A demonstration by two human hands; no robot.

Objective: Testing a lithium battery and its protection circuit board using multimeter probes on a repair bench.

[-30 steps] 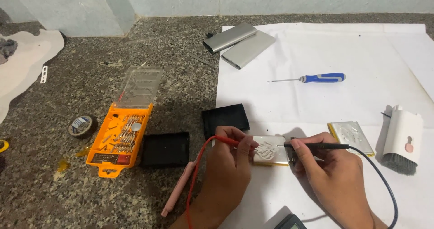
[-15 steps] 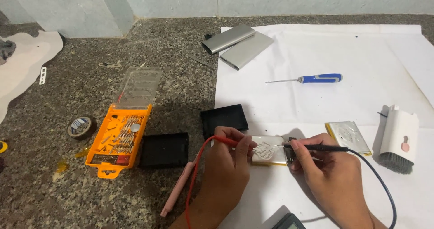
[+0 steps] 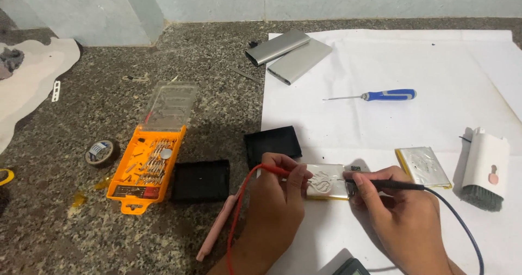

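Observation:
My left hand (image 3: 274,201) pinches a red test probe (image 3: 274,170) whose red lead curves down past my wrist. In my right hand (image 3: 397,218) is a black test probe (image 3: 389,185) with a dark lead trailing to the right. Both probe tips rest on a flat silver pouch battery (image 3: 326,181) lying on the white paper sheet (image 3: 380,63) between my hands. The corner of a meter (image 3: 353,267) shows at the bottom edge.
A second silver pouch battery (image 3: 423,167), a white brush tool (image 3: 485,169) and a blue-handled screwdriver (image 3: 380,95) lie on the paper. Two grey metal shells (image 3: 291,55) sit at the back. On the stone counter: two black covers (image 3: 272,143), an open orange bit case (image 3: 152,161), a tape roll (image 3: 100,151).
Both hands stay on the battery; the black probe tip has shifted slightly left along its end. The view has drifted a little.

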